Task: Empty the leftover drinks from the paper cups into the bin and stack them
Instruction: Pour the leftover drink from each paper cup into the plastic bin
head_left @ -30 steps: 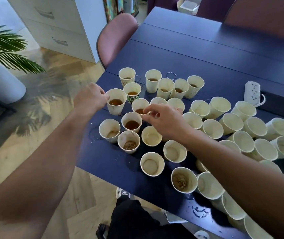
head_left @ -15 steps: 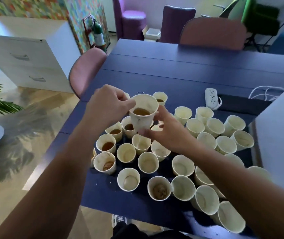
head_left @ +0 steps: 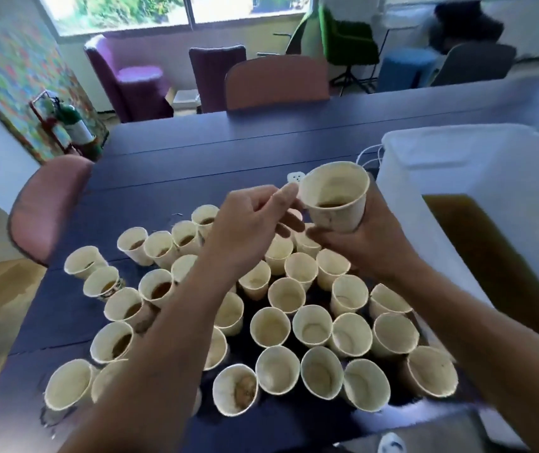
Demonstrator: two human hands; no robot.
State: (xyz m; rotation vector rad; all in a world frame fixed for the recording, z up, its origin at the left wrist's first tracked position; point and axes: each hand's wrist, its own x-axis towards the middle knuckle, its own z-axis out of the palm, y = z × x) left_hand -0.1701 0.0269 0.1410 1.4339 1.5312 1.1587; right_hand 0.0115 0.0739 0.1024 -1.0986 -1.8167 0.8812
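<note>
Filling the right of the scene, the white bin [head_left: 477, 191] already holds a pool of brown liquid, so some emptying looks done. On the dark table [head_left: 196, 152] stand several dozen paper cups [head_left: 286, 294], none nested in another, so stacking appears not yet begun. Those on the right and near side look mostly drained, with only stains or dregs; the ones on the left [head_left: 160, 287] have brown drink in them, so a good share of the pouring remains. Raised above the cluster and just left of the bin is the lifted cup [head_left: 335, 199], upright, a little brown drink in its bottom. The right hand [head_left: 364, 243] wraps its fingers around its base; the left hand [head_left: 248, 223] pinches its rim between thumb and forefinger.
</note>
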